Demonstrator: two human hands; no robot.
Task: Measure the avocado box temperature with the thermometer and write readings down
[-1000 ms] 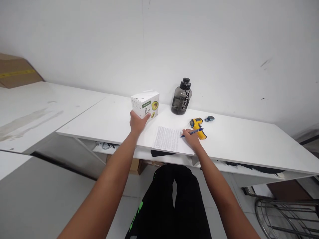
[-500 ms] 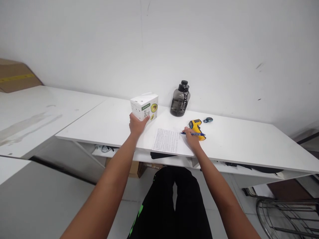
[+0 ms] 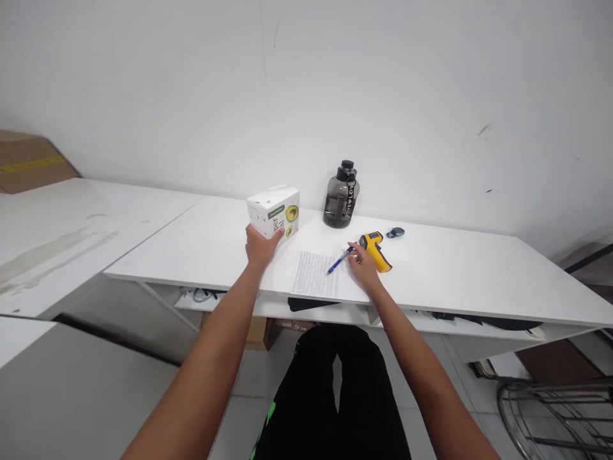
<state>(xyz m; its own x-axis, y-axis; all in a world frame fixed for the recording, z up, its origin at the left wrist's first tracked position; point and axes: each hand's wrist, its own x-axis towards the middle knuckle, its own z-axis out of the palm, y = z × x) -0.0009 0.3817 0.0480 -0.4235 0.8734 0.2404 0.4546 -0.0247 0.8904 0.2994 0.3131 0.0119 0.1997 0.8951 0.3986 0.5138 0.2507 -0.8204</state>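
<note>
My left hand (image 3: 261,246) grips the near lower part of a white box (image 3: 274,209) with avocado pictures, which stands on the white table. In my right hand (image 3: 363,265) is a blue pen (image 3: 341,259), held in the fingers with one end slanting down left over the paper. Beneath it lies a sheet of paper (image 3: 313,278) filled with handwriting, partly covered by the right hand. Just beyond that hand rests a yellow gun-shaped thermometer (image 3: 377,253).
A dark clear water bottle (image 3: 339,201) stands against the wall. Right of it lies a small dark bluish object (image 3: 395,232). A cardboard box (image 3: 33,161) sits at the far left. Under the tabletop runs a shelf (image 3: 347,312) with several items. A metal rack (image 3: 555,409) stands lower right.
The pen has swung in my right fingers, from pointing right across the thermometer to slanting down left over the paper. My left hand stays on the box. The view has shifted slightly.
</note>
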